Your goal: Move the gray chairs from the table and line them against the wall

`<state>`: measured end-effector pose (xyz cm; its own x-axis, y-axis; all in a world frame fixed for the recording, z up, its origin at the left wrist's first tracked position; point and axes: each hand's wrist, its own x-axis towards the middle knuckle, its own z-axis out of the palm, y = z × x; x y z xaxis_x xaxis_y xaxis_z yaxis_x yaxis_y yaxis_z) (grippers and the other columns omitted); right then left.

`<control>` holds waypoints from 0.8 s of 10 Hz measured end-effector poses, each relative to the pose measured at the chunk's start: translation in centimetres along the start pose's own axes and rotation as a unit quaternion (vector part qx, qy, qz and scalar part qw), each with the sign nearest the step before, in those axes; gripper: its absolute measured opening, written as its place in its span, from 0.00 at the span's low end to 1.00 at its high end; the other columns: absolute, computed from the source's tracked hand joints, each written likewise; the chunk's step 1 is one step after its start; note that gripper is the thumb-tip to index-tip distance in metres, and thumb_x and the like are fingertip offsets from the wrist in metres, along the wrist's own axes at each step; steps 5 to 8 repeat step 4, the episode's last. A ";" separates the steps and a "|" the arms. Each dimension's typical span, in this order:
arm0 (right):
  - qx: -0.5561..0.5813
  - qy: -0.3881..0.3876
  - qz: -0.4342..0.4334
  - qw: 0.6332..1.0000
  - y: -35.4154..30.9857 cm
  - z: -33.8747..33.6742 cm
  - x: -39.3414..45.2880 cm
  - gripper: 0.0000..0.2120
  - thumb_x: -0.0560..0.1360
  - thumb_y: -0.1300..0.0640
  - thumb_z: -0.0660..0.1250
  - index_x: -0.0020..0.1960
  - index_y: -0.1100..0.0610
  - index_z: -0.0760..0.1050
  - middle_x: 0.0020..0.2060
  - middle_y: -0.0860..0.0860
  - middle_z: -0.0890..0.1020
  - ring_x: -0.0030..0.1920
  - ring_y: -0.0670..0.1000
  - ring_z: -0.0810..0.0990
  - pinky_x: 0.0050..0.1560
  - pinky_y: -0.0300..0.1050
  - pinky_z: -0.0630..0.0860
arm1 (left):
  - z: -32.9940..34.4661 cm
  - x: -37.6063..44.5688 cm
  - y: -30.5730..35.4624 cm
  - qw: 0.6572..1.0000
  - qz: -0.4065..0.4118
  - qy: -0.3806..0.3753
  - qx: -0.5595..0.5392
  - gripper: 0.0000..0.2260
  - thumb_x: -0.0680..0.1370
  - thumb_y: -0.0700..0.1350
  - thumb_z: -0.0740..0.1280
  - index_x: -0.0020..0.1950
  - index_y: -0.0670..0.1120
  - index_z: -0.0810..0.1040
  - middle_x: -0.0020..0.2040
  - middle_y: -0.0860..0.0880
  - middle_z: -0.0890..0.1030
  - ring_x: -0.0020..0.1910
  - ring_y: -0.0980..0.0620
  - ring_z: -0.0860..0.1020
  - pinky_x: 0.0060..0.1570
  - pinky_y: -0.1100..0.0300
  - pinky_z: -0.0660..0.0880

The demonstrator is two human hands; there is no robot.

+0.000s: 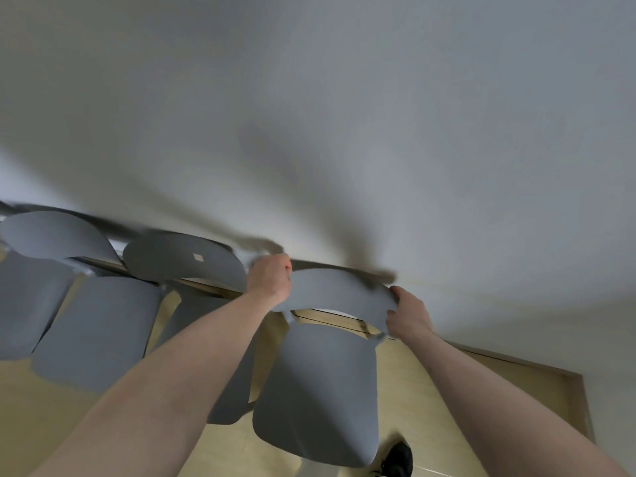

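A gray chair [320, 390] stands in front of me, its curved backrest facing the white wall [344, 115]. My left hand [270, 277] grips the left end of that backrest. My right hand [407, 313] grips its right end. To its left, two more gray chairs are lined up along the wall: one close by [182, 261] and one further left [55, 235]. A gray seat [20, 304] shows at the far left edge. The held chair's legs are hidden under its seat.
The floor [430, 390] is pale wood with a wooden skirting board [516, 361] along the wall base. A black shoe [397, 457] shows at the bottom beside the held chair. Bare floor lies to the right of that chair.
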<state>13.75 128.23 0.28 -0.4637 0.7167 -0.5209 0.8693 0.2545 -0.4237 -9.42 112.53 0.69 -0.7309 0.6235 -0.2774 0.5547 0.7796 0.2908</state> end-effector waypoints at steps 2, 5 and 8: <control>0.034 -0.022 -0.035 0.999 0.4 -0.1 -1.5 0.29 0.75 0.62 0.64 0.75 0.53 0.63 0.71 0.50 0.69 0.69 0.53 0.69 0.66 0.45 0.67 | 3.0 -2.3 -0.9 0.996 0.030 -0.088 0.015 0.09 0.77 0.38 0.66 0.58 0.41 0.76 0.61 0.46 0.72 0.47 0.45 0.77 0.48 0.53 0.77; 0.057 -0.001 -0.071 0.996 -0.6 -1.1 -2.4 0.24 0.77 0.61 0.63 0.72 0.53 0.68 0.70 0.49 0.72 0.70 0.51 0.70 0.69 0.43 0.65 | 1.5 -4.8 -0.2 0.991 0.005 -0.134 -0.024 0.22 0.75 0.37 0.67 0.68 0.43 0.66 0.68 0.48 0.64 0.50 0.44 0.77 0.51 0.52 0.76; 0.057 -0.001 -0.071 0.996 -0.6 -1.1 -2.4 0.24 0.77 0.61 0.63 0.72 0.53 0.68 0.70 0.49 0.72 0.70 0.51 0.70 0.69 0.43 0.65 | 1.5 -4.8 -0.2 0.991 0.005 -0.134 -0.024 0.22 0.75 0.37 0.67 0.68 0.43 0.66 0.68 0.48 0.64 0.50 0.44 0.77 0.51 0.52 0.76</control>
